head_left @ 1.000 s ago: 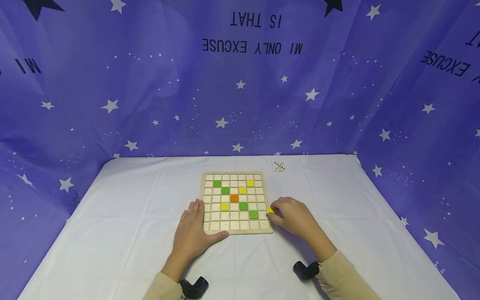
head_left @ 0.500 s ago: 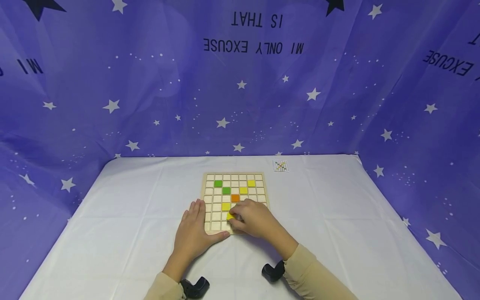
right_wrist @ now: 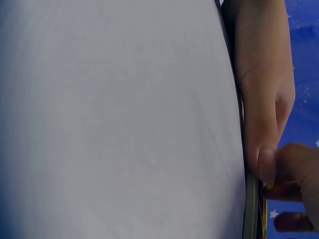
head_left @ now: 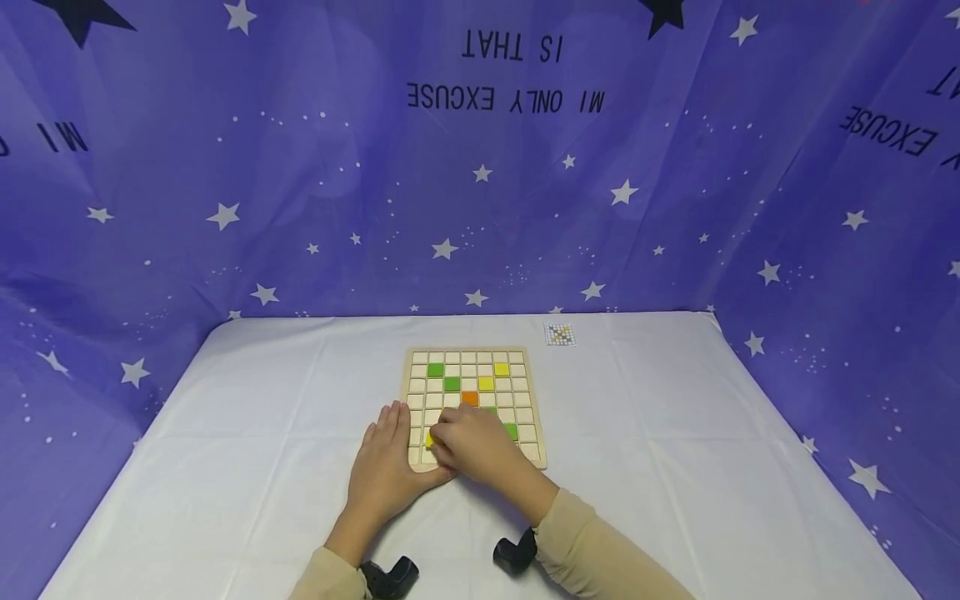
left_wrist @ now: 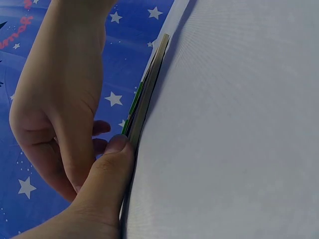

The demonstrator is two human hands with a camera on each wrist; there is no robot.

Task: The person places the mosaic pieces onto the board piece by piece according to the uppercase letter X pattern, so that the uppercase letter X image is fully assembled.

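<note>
A wooden grid board (head_left: 534,452) lies on the white cloth, with green tiles (head_left: 436,370), yellow tiles (head_left: 502,369) and an orange tile (head_left: 470,398) in its squares. My left hand (head_left: 382,467) rests against its left side, fingers straight, thumb along the front edge. The left wrist view has the left thumb (left_wrist: 107,174) on the board's rim. My right hand (head_left: 480,446) pinches a small yellow tile (head_left: 430,439) over the board's lower left squares. That hand covers part of the lower middle squares. Only a sliver of the yellow tile (right_wrist: 269,186) shows in the right wrist view.
A small printed pattern card (head_left: 560,335) lies behind the board's right corner. White cloth (head_left: 660,400) covers the table, and a purple star-printed curtain (head_left: 480,208) hangs behind and at the sides. Black wrist mounts (head_left: 516,553) sit below both hands.
My right hand has carried the yellow tile leftward, from beside the board's right edge to its lower left squares. The left hand has stayed at the board's left side.
</note>
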